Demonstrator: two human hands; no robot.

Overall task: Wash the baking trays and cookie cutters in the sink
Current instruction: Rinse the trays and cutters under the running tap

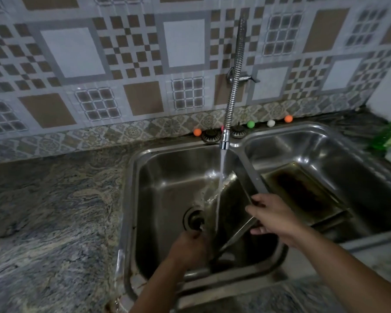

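Note:
A metal baking tray (229, 199) stands tilted on edge in the left sink basin (158, 177), under the running water from the flexible spring faucet (225, 141). My right hand (273, 216) grips the tray's upper right rim. My left hand (190, 249) holds the tray's lower left edge near the drain (193, 220). A second tray (303, 193), dark and stained inside, lies flat in the right basin (339, 150). No cookie cutters show.
Marbled granite counter (50, 211) spreads to the left. Small coloured balls (250, 124) line the sink's back ledge by the tiled wall. A green bottle (386, 136) lies at the far right on the counter.

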